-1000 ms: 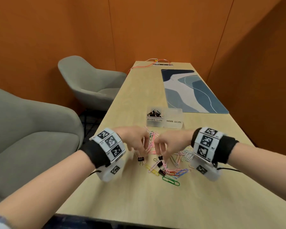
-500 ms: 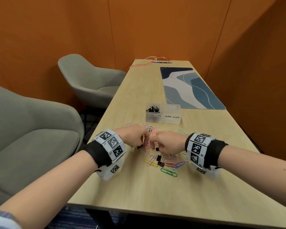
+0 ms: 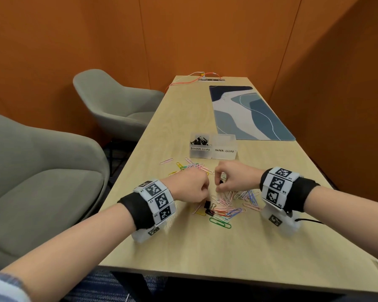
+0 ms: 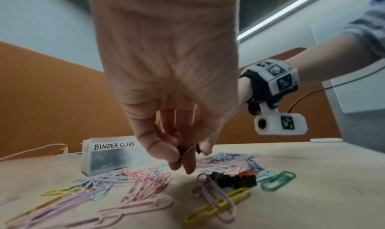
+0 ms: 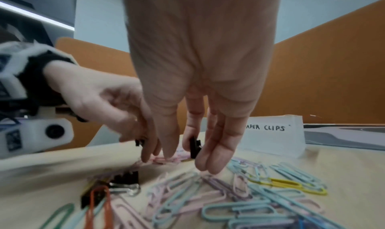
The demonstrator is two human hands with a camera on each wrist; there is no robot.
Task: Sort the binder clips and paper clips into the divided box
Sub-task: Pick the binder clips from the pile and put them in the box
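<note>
A clear divided box (image 3: 213,155) stands mid-table, labelled BINDER CLIPS on the left and PAPER CLIPS on the right. Several black binder clips (image 3: 200,140) lie in its left compartment; the right one looks empty. Coloured paper clips (image 3: 228,211) are scattered in front of it, with two black binder clips (image 3: 208,204) among them. My left hand (image 3: 205,189) hovers just above the pile and pinches a black binder clip (image 4: 184,150). My right hand (image 3: 219,185), close beside it, pinches another black binder clip (image 5: 194,146) between thumb and fingers.
A blue patterned mat (image 3: 249,114) lies at the far right of the wooden table (image 3: 271,253). A power strip with orange cables (image 3: 212,79) sits at the far end. Two grey armchairs (image 3: 116,105) stand to the left, and orange walls close in on all sides.
Both hands have come up off the pile, each with a black binder clip, and have moved a little forward towards the box and slightly apart.
</note>
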